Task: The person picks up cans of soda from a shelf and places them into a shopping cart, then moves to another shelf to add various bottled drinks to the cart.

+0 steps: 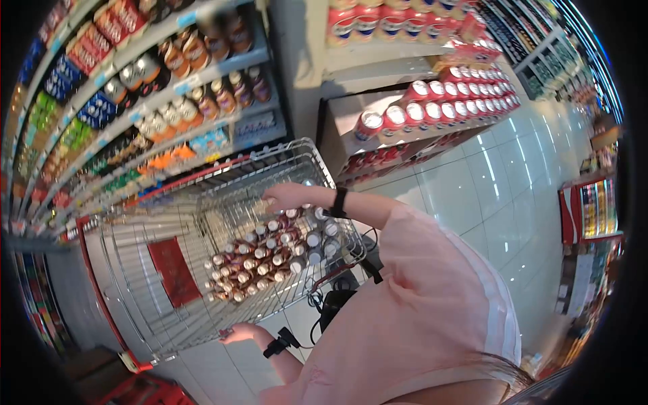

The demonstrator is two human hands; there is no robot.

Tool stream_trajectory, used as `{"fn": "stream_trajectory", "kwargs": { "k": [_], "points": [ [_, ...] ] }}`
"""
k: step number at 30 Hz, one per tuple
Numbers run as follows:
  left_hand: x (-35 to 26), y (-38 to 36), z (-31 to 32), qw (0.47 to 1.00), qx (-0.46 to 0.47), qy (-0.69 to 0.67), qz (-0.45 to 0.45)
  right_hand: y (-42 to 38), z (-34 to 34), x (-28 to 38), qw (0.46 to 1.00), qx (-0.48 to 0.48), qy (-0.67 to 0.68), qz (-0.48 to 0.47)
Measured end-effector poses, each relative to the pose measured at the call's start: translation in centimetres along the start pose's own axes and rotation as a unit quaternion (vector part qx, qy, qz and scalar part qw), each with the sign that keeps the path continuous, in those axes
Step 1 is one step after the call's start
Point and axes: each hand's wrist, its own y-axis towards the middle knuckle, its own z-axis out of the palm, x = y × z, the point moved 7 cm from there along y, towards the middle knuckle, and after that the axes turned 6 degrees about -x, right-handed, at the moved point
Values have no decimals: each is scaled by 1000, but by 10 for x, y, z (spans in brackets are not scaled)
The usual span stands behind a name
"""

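My right hand (pixel 289 196) reaches over the shopping cart (pixel 177 272), fingers loosely bent and apart, with no item visible in it. Just below it in the view, many bottles with white caps (pixel 260 254) stand packed together inside the wire basket. Paler bottles (pixel 314 248) are at the near end of that group. My left hand (pixel 241 332) is at the cart's lower wire side in the view, fingers apart and beside the rim; whether it touches the wire is unclear. Each wrist has a black band.
Shelves of bottles and packs (pixel 169 121) line the upper left, close to the cart. Red-and-white cans (pixel 432 111) stand in rows on a display at the top centre. Tiled floor (pixel 472 196) stretches right towards a red-framed rack (pixel 572 214). A red object (pixel 152 391) lies at the bottom left.
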Motion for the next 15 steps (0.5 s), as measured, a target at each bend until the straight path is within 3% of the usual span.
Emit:
{"fn": "stream_trajectory", "kwargs": {
  "k": [3, 6, 7, 8, 10, 11, 12, 14, 15],
  "points": [
    [5, 5, 5, 1000, 26, 2, -4, -65, -82, 30, 996, -77, 42, -11],
    [11, 11, 11, 999, 30, 29, -4, -132, -154, 24, 978, -183, -99, 15],
    [10, 12, 12, 999, 25, 36, 4, -155, -177, 10, 963, -246, -110, 11],
    [7, 9, 10, 999, 19, 45, 11, -174, -201, -3, 954, -258, -117, 101],
    [-12, -1, 1, 999, 21, 49, 2, -215, -250, -17, 892, -397, -196, 88],
    [-10, 2, 2, 998, 23, 54, 1, -223, -271, -59, 895, -373, -198, 147],
    [-14, 1, 2, 998, 23, 58, 0, -239, -294, -51, 870, -376, -280, 151],
    [-20, -2, -3, 998, 20, 55, -20, -253, -329, -86, 854, -371, -311, 191],
    [-27, -7, -4, 998, 15, 52, -25, -254, -343, -115, 835, -387, -353, 168]
  ]
}}
